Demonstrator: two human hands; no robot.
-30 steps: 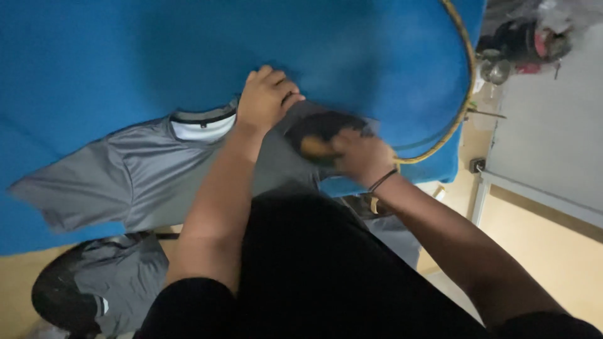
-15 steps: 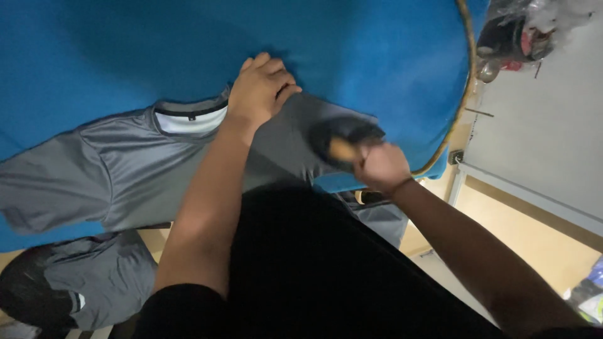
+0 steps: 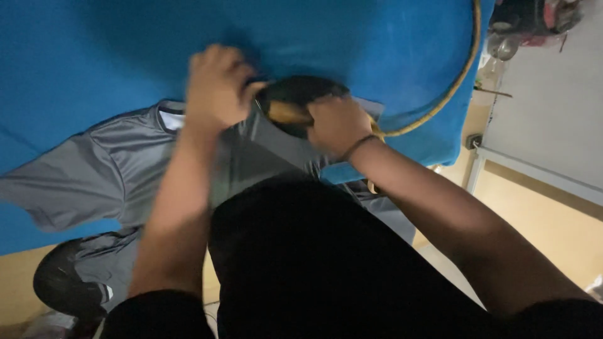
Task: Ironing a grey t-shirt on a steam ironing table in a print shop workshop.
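A grey T-shirt [image 3: 113, 169] lies spread on a blue padded ironing surface [image 3: 113, 56], collar towards the far side. My right hand [image 3: 336, 122] grips the yellowish handle of a dark iron [image 3: 295, 100] that rests on the shirt's right shoulder area. My left hand [image 3: 217, 88] presses down on the shirt near the collar, just left of the iron's tip, fingers curled and blurred by motion. A yellow cord [image 3: 452, 81] runs from the iron along the surface's right edge.
More grey cloth [image 3: 107, 263] hangs or lies below the near edge at the left, beside a dark round object [image 3: 59, 285]. A white frame [image 3: 502, 163] and tan floor lie to the right. Dark items [image 3: 527, 19] sit at the top right.
The iron has moved left and farther up the shirt with my right hand. My left hand stayed by the collar, and the two hands are now close together.
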